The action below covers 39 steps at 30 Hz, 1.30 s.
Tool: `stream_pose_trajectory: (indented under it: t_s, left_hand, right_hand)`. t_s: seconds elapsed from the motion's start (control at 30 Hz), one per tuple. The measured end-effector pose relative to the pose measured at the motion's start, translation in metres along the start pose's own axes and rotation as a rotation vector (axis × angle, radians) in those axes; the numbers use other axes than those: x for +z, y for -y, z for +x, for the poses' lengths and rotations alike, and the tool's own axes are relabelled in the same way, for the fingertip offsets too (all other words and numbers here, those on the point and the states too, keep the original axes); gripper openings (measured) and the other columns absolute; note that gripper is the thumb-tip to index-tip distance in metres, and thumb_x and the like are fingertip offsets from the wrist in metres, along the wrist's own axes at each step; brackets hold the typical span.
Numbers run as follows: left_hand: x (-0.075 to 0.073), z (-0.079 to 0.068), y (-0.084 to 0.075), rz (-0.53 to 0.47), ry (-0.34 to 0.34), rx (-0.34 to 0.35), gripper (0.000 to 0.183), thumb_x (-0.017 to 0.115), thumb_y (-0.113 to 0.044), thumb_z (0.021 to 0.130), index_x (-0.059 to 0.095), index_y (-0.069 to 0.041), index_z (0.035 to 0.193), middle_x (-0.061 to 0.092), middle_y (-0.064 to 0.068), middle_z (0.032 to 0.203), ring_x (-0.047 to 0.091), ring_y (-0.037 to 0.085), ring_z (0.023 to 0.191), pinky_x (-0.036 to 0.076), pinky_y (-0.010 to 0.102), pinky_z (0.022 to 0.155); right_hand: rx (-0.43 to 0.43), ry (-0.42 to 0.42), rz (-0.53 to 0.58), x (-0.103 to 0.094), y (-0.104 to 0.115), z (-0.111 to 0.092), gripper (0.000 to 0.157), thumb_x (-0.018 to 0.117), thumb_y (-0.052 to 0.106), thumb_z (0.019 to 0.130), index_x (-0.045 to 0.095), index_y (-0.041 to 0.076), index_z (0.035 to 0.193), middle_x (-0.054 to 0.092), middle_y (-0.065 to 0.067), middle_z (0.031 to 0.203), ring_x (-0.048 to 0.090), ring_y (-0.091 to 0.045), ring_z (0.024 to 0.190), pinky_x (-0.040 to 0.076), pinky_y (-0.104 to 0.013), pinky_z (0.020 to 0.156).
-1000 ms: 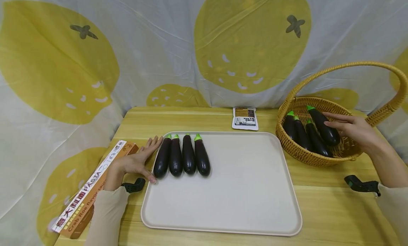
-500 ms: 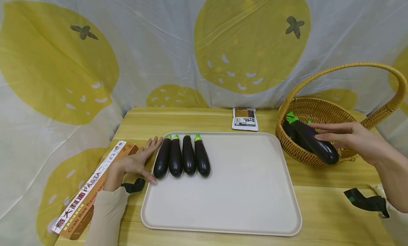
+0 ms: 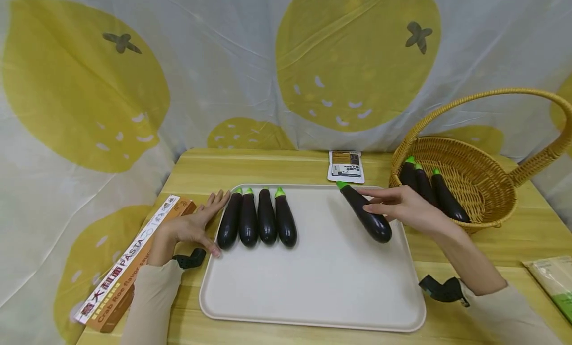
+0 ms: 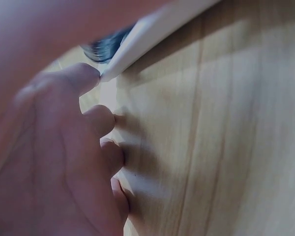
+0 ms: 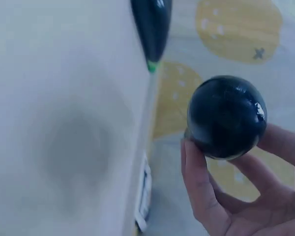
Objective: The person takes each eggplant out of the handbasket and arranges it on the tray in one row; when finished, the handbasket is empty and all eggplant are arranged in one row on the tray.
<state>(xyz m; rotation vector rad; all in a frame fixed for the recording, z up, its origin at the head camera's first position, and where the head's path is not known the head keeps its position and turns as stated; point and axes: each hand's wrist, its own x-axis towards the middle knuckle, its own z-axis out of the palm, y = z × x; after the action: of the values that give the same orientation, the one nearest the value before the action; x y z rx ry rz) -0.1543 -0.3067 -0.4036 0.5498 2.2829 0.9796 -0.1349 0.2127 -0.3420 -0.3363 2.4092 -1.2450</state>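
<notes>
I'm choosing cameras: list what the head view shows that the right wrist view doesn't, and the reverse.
Only the head view: the left hand, the wicker basket and the pasta box. Only the right wrist view: the held eggplant seen end-on. Both: the right hand gripping that eggplant, the tray and the lemon-print cloth.

We think this is a small staged table corner, because a cloth [image 3: 228, 62] with big printed yellow fruits hangs closely behind the wooden table [image 3: 250, 166], though the room itself we cannot identify
</notes>
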Motion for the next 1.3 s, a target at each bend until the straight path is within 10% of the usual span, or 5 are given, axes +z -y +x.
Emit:
stream_pose_trajectory:
  t_s: [0.6,1.3]
  left_hand:
    - [0.000,0.001,0.000,0.011,0.001,-0.003,0.151,0.099,-0.025,0.064,-0.011,-0.014,0.166,-0.032,0.022,0.167,-0.037,0.046,0.150,-0.024,0.078,0.112]
    - [0.001,0.000,-0.001,0.017,-0.008,-0.008,0.151,0.099,-0.025,0.063,-0.010,-0.015,0.167,-0.030,0.023,0.168,-0.035,0.046,0.151,-0.018,0.082,0.110]
  right_hand:
    - [0.033,0.023,0.230,0.094,0.024,0.062,0.059,0.073,0.022,0.097,0.053,0.014,0.153,0.074,-0.018,0.117,0.063,-0.012,0.082,0.064,-0.034,0.075]
    - [0.082,-0.075,0.130,0.126,0.036,0.075,0.063,0.073,0.024,0.097,0.050,0.017,0.155,0.066,-0.015,0.102,0.062,-0.014,0.072,0.061,-0.030,0.063]
